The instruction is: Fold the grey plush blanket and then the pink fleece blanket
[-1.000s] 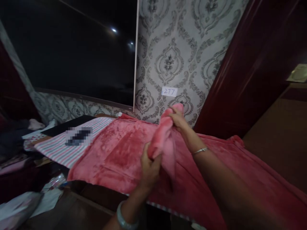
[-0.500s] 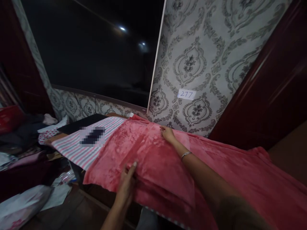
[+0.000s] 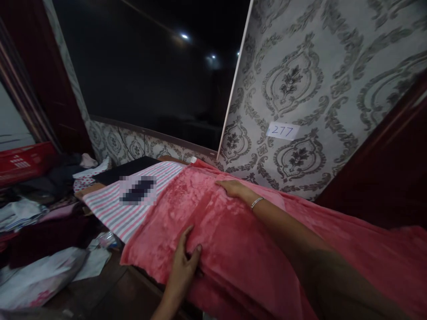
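A pink-red plush blanket (image 3: 250, 249) lies spread over a long surface, with folded layers along its near edge. My left hand (image 3: 185, 262) rests on the blanket near that edge, its index finger and thumb apart and some fingers hidden. Further back, my right hand (image 3: 231, 187) lies flat on the plush, fingers stretched towards the left; a bracelet (image 3: 257, 203) circles that wrist. At the blanket's left end shows a pink, grey and white striped cloth (image 3: 106, 209), with a blurred dark patch on it.
Behind the blanket, a large dark television (image 3: 150, 75) hangs on the patterned wall (image 3: 293, 53), beside a paper (image 3: 283, 130) marked 277. Piled clothes (image 3: 50, 235), a red bag (image 3: 26, 162) and a white plastic bag (image 3: 43, 275) lie at the left.
My left thumb and index finger have spread apart on the blanket. My right hand has flattened and shifted slightly towards the left over the plush. The camera view has turned a little.
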`<control>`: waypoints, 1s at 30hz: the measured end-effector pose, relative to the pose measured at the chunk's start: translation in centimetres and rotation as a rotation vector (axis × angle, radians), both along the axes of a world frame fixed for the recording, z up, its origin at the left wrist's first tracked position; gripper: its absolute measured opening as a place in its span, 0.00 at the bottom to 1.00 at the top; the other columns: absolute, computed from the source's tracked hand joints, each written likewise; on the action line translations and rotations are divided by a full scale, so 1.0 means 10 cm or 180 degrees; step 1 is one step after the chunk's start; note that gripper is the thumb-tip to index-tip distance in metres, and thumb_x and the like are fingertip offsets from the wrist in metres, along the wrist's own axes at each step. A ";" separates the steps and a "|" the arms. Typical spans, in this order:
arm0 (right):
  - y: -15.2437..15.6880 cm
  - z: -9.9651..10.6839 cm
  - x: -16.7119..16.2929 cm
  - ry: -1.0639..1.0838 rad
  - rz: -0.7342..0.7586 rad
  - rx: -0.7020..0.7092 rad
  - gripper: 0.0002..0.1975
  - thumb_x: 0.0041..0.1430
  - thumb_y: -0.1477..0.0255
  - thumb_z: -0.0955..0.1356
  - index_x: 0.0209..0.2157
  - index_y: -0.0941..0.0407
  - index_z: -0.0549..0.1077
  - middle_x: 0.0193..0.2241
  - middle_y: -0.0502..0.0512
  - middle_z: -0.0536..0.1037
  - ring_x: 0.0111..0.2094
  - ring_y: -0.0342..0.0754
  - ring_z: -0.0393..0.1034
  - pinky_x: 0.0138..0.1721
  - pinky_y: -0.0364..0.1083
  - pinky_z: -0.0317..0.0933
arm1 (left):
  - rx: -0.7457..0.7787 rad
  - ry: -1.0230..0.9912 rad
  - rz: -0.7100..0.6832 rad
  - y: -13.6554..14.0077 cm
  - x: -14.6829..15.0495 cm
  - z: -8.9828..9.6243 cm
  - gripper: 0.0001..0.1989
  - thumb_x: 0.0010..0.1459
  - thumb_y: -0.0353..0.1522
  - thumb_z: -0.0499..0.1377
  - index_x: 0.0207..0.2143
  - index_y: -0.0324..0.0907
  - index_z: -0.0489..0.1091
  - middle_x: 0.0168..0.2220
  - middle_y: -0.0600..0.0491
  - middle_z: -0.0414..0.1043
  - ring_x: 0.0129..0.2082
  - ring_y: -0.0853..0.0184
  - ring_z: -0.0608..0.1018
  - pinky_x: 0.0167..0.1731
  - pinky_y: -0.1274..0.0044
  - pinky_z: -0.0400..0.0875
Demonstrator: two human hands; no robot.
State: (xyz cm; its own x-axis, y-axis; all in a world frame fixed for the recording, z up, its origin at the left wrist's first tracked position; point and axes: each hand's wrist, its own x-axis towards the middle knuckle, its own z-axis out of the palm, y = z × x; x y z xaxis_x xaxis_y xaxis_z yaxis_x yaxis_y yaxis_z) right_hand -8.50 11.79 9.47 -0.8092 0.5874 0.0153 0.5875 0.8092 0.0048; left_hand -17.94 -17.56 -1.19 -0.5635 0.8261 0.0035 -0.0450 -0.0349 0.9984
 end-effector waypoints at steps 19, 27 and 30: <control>-0.05 -0.22 -0.33 0.0623 -0.0424 -0.0147 0.28 0.61 0.83 0.61 0.62 0.57 0.69 0.61 0.64 0.70 0.59 0.53 0.68 0.61 0.51 0.58 | -0.0248 0.1581 0.0759 0.04 -0.42 0.04 0.30 0.54 0.47 0.56 0.52 0.38 0.74 0.22 0.56 0.66 0.18 0.66 0.64 0.22 0.74 0.61; -0.52 -0.34 0.48 0.1436 0.0017 -0.0506 0.26 0.61 0.75 0.63 0.61 0.55 0.71 0.62 0.59 0.71 0.63 0.53 0.64 0.65 0.56 0.55 | -0.0084 0.1495 0.0647 0.03 -0.52 0.10 0.27 0.55 0.50 0.56 0.47 0.41 0.75 0.40 0.49 0.75 0.32 0.63 0.72 0.34 0.72 0.69; -0.96 -0.48 1.08 0.2029 0.0018 -0.0400 0.20 0.62 0.70 0.64 0.54 0.53 0.75 0.56 0.58 0.76 0.58 0.54 0.69 0.63 0.58 0.59 | -0.0066 0.1527 0.0610 0.09 -0.58 0.07 0.25 0.52 0.48 0.58 0.45 0.41 0.74 0.46 0.46 0.75 0.44 0.57 0.75 0.47 0.68 0.71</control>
